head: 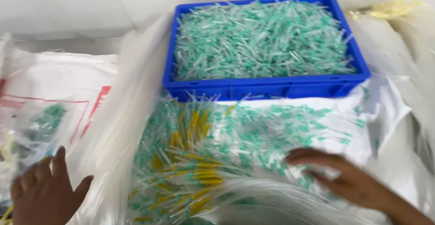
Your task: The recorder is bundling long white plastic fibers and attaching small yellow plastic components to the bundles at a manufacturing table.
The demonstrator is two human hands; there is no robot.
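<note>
Grip: left hand [43,193] spread on clear bag [113,130]; right hand [344,177] blurred, flat over tubes [204,161].

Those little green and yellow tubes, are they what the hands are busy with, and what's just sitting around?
In hand:
- left hand on the clear plastic bag
- right hand on the loose green and yellow tubes

Just lying about:
- blue crate of green tubes
- white printed sack
- yellowish bundle

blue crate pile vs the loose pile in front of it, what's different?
The pile in the blue crate is walled in and heaped; the loose pile is spread flat over white sheeting. The crate pile looks all green-tipped; the loose pile mixes in yellow pieces. Only the loose pile is touched, by the right hand. Both are thin clear plastic pieces.
</note>
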